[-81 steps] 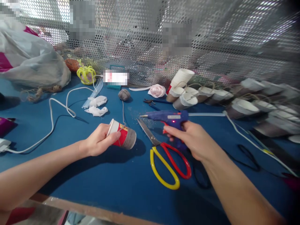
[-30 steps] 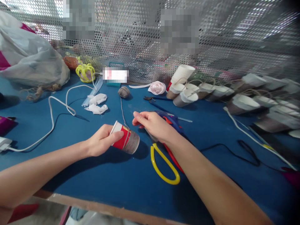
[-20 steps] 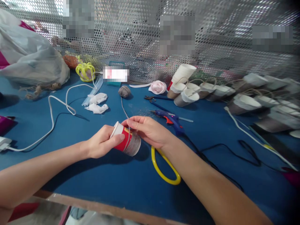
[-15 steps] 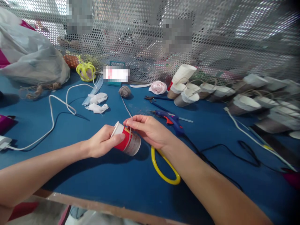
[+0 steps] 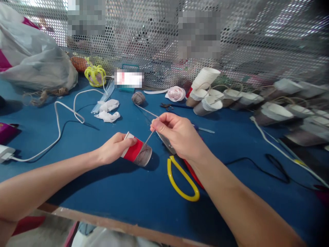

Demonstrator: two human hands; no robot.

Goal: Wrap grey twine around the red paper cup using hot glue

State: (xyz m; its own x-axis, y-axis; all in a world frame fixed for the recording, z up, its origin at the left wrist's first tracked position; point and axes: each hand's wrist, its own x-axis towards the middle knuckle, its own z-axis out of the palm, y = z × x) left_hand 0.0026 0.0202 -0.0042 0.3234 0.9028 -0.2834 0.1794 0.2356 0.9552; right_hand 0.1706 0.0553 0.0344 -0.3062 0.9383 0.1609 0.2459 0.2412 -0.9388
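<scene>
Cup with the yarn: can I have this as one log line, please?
left hand: holds cup, tilted | right hand: pinches yarn | yarn: runs from ball through right hand to cup | scissors: on table

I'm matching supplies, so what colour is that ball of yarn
The ball of yarn is grey, as the head view shows.

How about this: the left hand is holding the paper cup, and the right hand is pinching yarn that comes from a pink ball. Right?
Not quite: the ball is grey, not pink, as the head view shows. The left hand does hold the paper cup, and the right hand does pinch yarn from that ball.
</scene>
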